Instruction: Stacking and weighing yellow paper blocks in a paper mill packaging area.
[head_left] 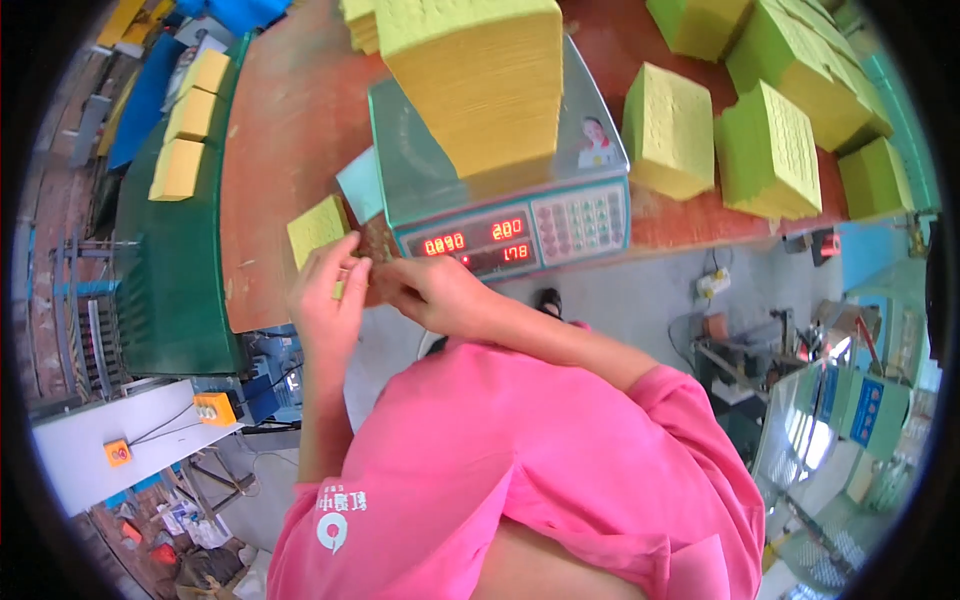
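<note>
My left hand [325,285] and my right hand [425,290] meet in front of my chest, both pinching a thin stack of yellow paper sheets [318,228] held near the table's front edge. Just beyond them stands an electronic scale [500,185] with red lit digits and a keypad. A tall stack of yellow sheets [480,80] rests on the scale's steel pan. A pale blue sheet [360,185] lies to the left of the scale.
The brown table [290,130] holds several green-yellow sheet stacks [770,150] to the right and behind. A green conveyor [175,260] at left carries yellow stacks [178,170]. Machines and cables stand on the floor at right and lower left.
</note>
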